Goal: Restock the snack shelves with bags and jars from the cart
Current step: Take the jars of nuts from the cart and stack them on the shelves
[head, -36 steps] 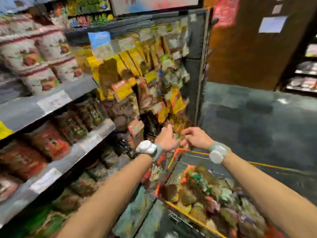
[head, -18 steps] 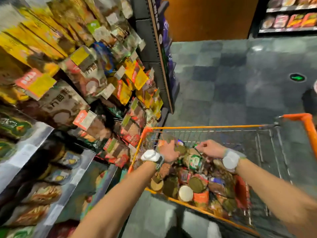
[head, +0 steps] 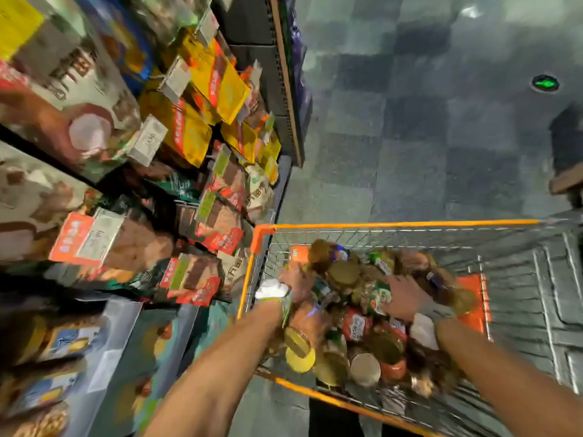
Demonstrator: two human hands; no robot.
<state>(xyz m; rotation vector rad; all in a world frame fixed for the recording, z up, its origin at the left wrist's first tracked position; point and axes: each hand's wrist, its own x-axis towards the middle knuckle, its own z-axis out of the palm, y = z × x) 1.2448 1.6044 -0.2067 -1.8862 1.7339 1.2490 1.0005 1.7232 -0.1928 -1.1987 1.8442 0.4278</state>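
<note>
Left hand (head: 298, 283), right hand (head: 407, 299), both among jars (head: 342, 272) in cart (head: 394, 223) (blurred), grips impossible to tell

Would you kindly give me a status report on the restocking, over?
Left grip, right grip both down among jars in cart; hold unclear, blurred. Cart beside snack shelves. No obstruction seen.

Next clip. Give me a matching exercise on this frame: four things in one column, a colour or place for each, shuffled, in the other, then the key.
Things
1. cart rim
2. floor arrow
3. lid at the near-left edge of the pile
4. left hand

Colour or place
A. green
B. down inside the cart, among the jars
C. orange
D. yellow

Pairs: 1-C, 2-A, 3-D, 4-B
</note>
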